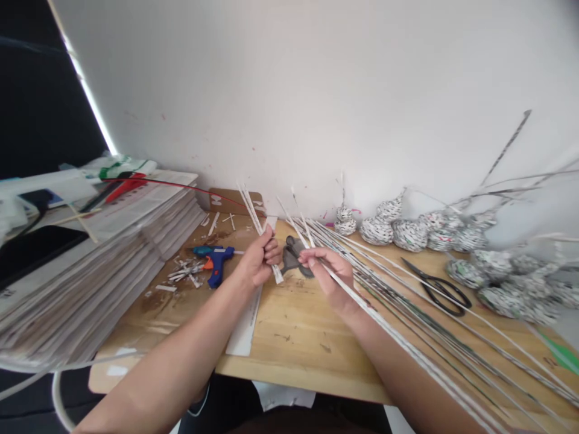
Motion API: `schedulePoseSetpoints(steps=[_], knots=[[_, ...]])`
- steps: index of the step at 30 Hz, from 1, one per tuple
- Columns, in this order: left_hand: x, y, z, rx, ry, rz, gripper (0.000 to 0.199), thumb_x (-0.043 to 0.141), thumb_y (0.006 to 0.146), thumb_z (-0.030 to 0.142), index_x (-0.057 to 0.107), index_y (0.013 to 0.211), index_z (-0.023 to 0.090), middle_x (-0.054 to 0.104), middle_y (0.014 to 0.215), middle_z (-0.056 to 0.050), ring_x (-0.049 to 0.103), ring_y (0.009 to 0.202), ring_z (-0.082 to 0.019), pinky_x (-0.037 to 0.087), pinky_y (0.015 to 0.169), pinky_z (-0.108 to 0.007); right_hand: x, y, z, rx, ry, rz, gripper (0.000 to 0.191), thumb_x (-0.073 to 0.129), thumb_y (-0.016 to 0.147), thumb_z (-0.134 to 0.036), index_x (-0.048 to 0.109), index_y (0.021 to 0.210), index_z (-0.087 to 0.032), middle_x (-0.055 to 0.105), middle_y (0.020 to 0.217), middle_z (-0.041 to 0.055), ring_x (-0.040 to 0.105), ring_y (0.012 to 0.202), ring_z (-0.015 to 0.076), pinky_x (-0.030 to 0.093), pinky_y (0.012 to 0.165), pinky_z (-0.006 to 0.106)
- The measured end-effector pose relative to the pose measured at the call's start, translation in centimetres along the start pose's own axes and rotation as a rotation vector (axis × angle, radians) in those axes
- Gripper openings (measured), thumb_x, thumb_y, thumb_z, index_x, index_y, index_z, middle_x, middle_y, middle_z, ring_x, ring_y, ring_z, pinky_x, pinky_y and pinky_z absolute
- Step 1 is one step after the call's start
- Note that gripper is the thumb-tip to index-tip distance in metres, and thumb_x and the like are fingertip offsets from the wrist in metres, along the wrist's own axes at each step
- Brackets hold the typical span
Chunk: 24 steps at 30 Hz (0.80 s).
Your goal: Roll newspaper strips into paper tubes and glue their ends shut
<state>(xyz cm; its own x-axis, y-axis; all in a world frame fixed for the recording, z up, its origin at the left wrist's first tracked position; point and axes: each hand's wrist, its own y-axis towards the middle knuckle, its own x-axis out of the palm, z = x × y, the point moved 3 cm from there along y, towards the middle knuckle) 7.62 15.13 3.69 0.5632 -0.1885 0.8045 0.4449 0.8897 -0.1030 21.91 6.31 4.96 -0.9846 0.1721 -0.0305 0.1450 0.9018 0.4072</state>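
My left hand (262, 256) is closed round a few thin white rolled paper sticks (250, 206), whose far ends lean up toward the wall and whose near ends poke out below the fist. Two long rolled paper sticks (362, 302) run through my right hand (329, 268), pinched between thumb and fingers, and trail back along the right forearm. Between the hands a dark grey object (294, 256) lies on the wooden table (298, 325); its kind is unclear. Right of my right hand many more paper sticks (407, 301) lie lengthwise.
A blue glue gun (220, 265) lies at left beside paper scraps (185, 271). Tall stacked newspapers (149, 241) stand at far left. Black scissors (441, 290) rest at right, before several woven paper gourd shapes (409, 234) along the wall. A white strip (244, 328) lies near the front edge.
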Motion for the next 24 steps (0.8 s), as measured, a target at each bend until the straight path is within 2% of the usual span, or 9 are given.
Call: schedulePoseSetpoints(steps=[3, 6, 10, 13, 15, 18, 20, 24], knots=[[-0.2, 0.0, -1.1, -0.093, 0.087, -0.010, 0.017, 0.064, 0.084, 0.026, 0.059, 0.082, 0.010, 0.038, 0.055, 0.007, 0.033, 0.039, -0.001, 0.020, 0.031, -0.008, 0.2, -0.3, -0.9, -0.124, -0.100, -0.048, 0.015, 0.056, 0.088, -0.028, 0.069, 0.092, -0.020, 0.069, 0.099, 0.0071, 0.065, 0.094, 0.0199, 0.052, 0.088, 0.035], [-0.2, 0.0, -1.8, -0.079, 0.146, -0.061, 0.026, 0.069, 0.080, 0.030, 0.064, 0.091, 0.007, 0.051, 0.066, 0.000, 0.045, 0.049, -0.002, 0.023, 0.032, -0.007, 0.6, -0.3, -0.7, -0.154, -0.123, -0.115, 0.016, 0.054, 0.089, -0.025, 0.069, 0.092, -0.021, 0.069, 0.100, 0.0063, 0.065, 0.100, 0.0205, 0.050, 0.093, 0.037], [-0.1, -0.2, -2.5, -0.115, 0.233, -0.121, 0.032, 0.074, 0.075, 0.032, 0.067, 0.092, 0.007, 0.049, 0.057, 0.002, 0.039, 0.041, -0.001, 0.022, 0.030, -0.007, 0.9, -0.1, 0.3, -0.203, -0.151, -0.235, 0.019, 0.053, 0.089, -0.023, 0.071, 0.092, -0.021, 0.071, 0.098, 0.0068, 0.065, 0.100, 0.0204, 0.049, 0.095, 0.037], [-0.3, -0.2, -2.6, -0.112, 0.235, -0.095, 0.032, 0.077, 0.072, 0.031, 0.068, 0.091, 0.008, 0.058, 0.064, -0.002, 0.043, 0.042, -0.001, 0.024, 0.030, -0.009, 0.9, -0.1, 0.6, -0.249, -0.217, -0.285, 0.021, 0.051, 0.089, -0.020, 0.071, 0.094, -0.021, 0.070, 0.103, 0.0078, 0.065, 0.101, 0.0200, 0.050, 0.096, 0.036], [-0.4, -0.1, -2.5, -0.093, 0.199, -0.079, 0.031, 0.078, 0.071, 0.031, 0.068, 0.089, 0.008, 0.063, 0.072, -0.004, 0.048, 0.046, -0.003, 0.027, 0.031, -0.009, 0.8, -0.2, 0.3, -0.325, -0.283, -0.267, 0.023, 0.053, 0.087, -0.018, 0.070, 0.102, -0.021, 0.066, 0.115, 0.0088, 0.061, 0.110, 0.0212, 0.048, 0.099, 0.037], [-0.7, 0.3, -2.2, -0.049, 0.143, -0.060, 0.026, 0.076, 0.073, 0.030, 0.066, 0.085, 0.009, 0.064, 0.072, -0.005, 0.052, 0.047, -0.004, 0.029, 0.032, -0.010, 0.6, -0.3, -0.3, -0.418, -0.371, -0.163, 0.028, 0.057, 0.085, -0.017, 0.068, 0.111, -0.022, 0.059, 0.127, 0.0092, 0.055, 0.120, 0.0231, 0.044, 0.104, 0.039], [-0.8, 0.5, -2.0, -0.016, 0.113, -0.042, 0.023, 0.074, 0.076, 0.029, 0.066, 0.087, 0.009, 0.067, 0.076, -0.007, 0.056, 0.051, -0.006, 0.031, 0.032, -0.010, 0.6, -0.2, -0.3, -0.417, -0.398, -0.134, 0.027, 0.055, 0.087, -0.018, 0.068, 0.110, -0.024, 0.061, 0.124, 0.0081, 0.057, 0.117, 0.0221, 0.046, 0.102, 0.038], [-0.7, 0.4, -1.5, -0.019, 0.040, -0.028, 0.029, 0.067, 0.081, 0.033, 0.065, 0.101, 0.012, 0.070, 0.091, -0.011, 0.069, 0.074, -0.016, 0.040, 0.036, -0.012, 0.8, 0.0, 0.4, -0.378, -0.401, -0.192, 0.028, 0.053, 0.091, -0.019, 0.068, 0.113, -0.026, 0.067, 0.117, 0.0056, 0.061, 0.111, 0.0207, 0.049, 0.099, 0.037]])
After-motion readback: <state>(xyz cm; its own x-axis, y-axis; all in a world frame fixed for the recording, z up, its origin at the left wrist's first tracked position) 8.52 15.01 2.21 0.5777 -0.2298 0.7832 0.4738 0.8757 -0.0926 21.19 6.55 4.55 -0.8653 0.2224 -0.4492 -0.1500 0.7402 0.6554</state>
